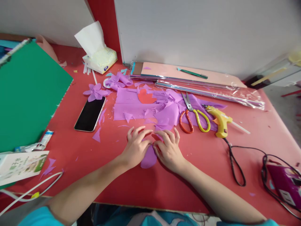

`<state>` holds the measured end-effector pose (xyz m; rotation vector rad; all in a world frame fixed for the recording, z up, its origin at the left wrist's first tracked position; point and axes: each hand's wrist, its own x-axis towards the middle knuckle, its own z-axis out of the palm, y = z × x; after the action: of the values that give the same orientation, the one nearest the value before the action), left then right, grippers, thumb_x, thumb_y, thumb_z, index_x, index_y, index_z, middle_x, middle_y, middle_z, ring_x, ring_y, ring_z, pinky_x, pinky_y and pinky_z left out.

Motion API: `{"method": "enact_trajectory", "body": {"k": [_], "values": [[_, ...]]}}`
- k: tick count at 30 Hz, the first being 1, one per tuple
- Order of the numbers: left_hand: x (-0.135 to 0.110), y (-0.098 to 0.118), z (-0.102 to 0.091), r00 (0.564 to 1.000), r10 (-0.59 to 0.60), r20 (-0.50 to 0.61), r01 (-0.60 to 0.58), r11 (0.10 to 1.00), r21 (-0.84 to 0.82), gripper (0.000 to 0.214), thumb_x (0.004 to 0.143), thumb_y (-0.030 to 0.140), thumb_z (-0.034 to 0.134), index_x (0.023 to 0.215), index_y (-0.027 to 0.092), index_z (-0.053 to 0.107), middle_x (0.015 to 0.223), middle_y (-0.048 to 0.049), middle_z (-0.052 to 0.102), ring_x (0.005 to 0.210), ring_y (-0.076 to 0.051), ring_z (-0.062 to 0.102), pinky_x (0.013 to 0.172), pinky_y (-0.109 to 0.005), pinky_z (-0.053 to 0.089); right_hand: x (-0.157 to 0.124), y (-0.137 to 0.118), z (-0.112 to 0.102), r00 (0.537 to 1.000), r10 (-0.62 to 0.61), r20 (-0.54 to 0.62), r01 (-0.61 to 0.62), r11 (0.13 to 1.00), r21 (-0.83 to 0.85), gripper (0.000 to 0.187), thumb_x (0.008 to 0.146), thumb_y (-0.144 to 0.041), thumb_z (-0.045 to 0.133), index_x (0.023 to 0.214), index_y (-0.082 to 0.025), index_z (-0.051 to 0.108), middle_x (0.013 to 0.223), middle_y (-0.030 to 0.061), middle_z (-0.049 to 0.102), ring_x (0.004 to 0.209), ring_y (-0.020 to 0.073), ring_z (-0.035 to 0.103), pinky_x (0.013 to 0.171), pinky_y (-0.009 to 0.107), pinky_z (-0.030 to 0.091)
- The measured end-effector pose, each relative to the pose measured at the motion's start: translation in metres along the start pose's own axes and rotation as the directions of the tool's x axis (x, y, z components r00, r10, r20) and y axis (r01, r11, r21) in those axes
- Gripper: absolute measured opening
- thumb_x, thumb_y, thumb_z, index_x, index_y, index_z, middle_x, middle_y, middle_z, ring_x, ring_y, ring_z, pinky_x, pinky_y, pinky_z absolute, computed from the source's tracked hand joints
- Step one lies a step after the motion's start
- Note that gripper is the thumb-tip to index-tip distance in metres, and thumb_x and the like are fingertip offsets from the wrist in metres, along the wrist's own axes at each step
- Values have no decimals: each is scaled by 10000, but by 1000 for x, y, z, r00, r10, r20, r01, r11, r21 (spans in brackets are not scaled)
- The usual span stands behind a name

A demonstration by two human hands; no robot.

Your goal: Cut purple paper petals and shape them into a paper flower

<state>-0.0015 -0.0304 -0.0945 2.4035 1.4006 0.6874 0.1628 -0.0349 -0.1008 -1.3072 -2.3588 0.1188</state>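
Observation:
A rounded purple paper petal point(149, 158) lies low over the red table, between my two hands. My left hand point(136, 147) pinches its upper left edge with thumb and finger, the other fingers raised. From the opposite side my right hand point(169, 149) pinches the petal's right edge, its fingers curled over. The fingertips partly hide the petal's upper end. Just beyond my hands, purple crepe paper sheets and scraps point(127, 102) are spread out, with a red paper shape point(146, 96) on top. Scissors point(192, 113) with one red and one yellow handle rest on the paper's right part.
A yellow glue gun point(219, 121) with a black cord lies at right, near a purple power box point(285, 185). To the left are a phone point(90, 116), a finished purple flower point(95, 92), a tissue pack point(101, 59) and a green board point(30, 94). Wrapped paper packs point(197, 81) lie behind.

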Motion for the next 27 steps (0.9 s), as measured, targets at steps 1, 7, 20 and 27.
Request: {"method": "enact_trajectory", "body": {"k": [1,7,20,27], "values": [[0,0,0,1000,1,0,-1,1000,2,183,828,144,490,786,189,662,1139,-47,593,1138,-263,407,968,-517,249,0,0,1,1000,2,3,-2,1000,-6,124,825,-182,489,758,-184,593,1116,67,556,1066,239,415,1019,534,127],[-1,-1,0,1000,9,7,-10,1000,12,185,821,126,492,786,189,662,1149,-49,587,1144,-266,402,970,-516,242,-2,0,1,999,50,-3,-50,998,49,94,812,-206,509,756,-187,583,1059,67,559,1037,239,429,1019,537,119],[-1,-2,0,1000,21,-2,-21,1000,21,188,813,111,495,790,197,661,1145,-46,586,1144,-267,398,969,-517,245,-2,2,1,999,37,-10,-36,998,42,90,811,-191,500,762,-185,576,1091,77,535,1041,249,421,1009,539,135],[0,-3,0,998,-11,-57,12,1000,20,120,830,185,497,834,196,616,1145,-64,574,1130,-264,423,960,-506,272,-1,0,1,998,51,-43,-48,997,66,107,825,-173,472,779,-186,567,1049,75,543,1024,236,424,1006,525,150]]}}
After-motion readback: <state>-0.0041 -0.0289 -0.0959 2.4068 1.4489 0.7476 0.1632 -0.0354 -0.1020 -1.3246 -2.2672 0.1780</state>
